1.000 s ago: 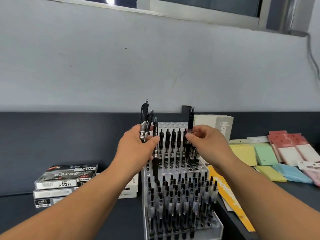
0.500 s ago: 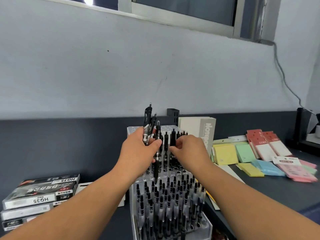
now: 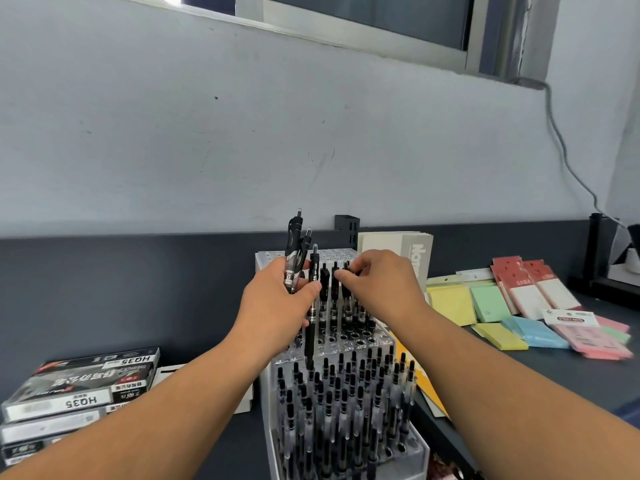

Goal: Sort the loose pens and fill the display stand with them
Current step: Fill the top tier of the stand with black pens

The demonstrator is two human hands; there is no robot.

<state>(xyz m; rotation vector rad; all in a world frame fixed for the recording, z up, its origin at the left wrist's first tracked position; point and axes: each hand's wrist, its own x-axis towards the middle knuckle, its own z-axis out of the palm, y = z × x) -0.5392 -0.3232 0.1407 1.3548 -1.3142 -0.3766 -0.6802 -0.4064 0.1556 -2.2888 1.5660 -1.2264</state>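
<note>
Left hand (image 3: 277,306) wrapped round three loose pens (image 3: 293,258), held upright over the stand (image 3: 268,410), the lowest one hanging past the thumb toward the tier below. Right hand (image 3: 377,289) narrowed to a pinch on the top of a pen (image 3: 346,271) standing in the middle tier's back rows. Fully seated or not: cannot tell.

Most likely slip: the low-hanging pen, gripped only near its upper half, dropping onto the packed front tier and knocking seated pens askew. Probable cause: slackening the left grip while attending to the right.

Also possible: pressing down off-centre and tilting the pinched pen against close-set neighbours just beside it. Probable cause: fingers hiding the hole from above.

Also possible on withdrawing: brushing the row with the right wrist and lifting a neighbour partway out.

Less likely: leaning on the stand and shoving it along the tabletop (image 3: 519,375) toward the boxes (image 3: 79,382) at the left.

Plenty left to fill, judging by open holes across the middle tier's front rows and the whole top tier.
</note>
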